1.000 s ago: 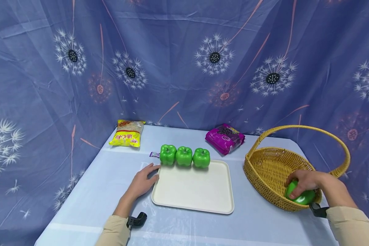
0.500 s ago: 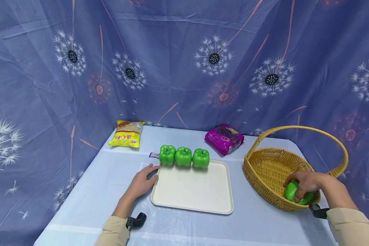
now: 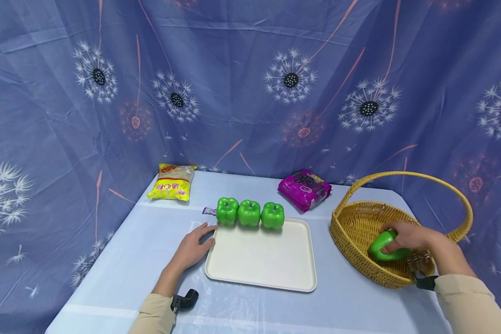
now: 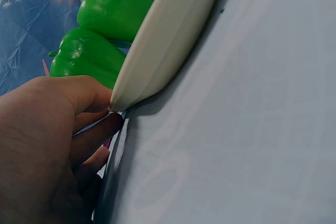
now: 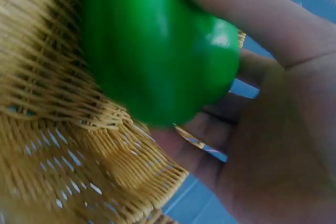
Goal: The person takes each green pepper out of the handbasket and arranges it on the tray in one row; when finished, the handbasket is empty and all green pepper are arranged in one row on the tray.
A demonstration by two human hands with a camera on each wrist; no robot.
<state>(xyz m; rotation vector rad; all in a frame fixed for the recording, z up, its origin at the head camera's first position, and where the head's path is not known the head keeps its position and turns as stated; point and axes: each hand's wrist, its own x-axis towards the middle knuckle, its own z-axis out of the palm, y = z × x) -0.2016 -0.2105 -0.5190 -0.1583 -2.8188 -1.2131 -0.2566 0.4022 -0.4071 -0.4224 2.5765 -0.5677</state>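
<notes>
My right hand (image 3: 405, 235) grips a green bell pepper (image 3: 386, 246) inside the wicker basket (image 3: 344, 241) at the right. In the right wrist view the thumb lies over the bell pepper (image 5: 157, 51), with fingers curled behind it. My left hand (image 3: 194, 246) rests at the left edge of the cream tray (image 3: 260, 255), fingers spread. Its fingertips touch the tray's rim (image 4: 163, 51) in the left wrist view. Three more green bell peppers, the left one (image 3: 227, 211), the middle one (image 3: 249, 213) and the right one (image 3: 272, 215), stand in a row along the tray's far edge.
A yellow food packet (image 3: 173, 182) lies at the table's back left. Toward the back right is a purple packet (image 3: 305, 190). A small purple sachet (image 3: 209, 211) lies beside the left pepper. The basket's tall handle (image 3: 405, 173) arches over it.
My right hand has lifted the bell pepper from the basket's near right end and shifted it left and away from me, still within the basket. The left hand stays at the tray.
</notes>
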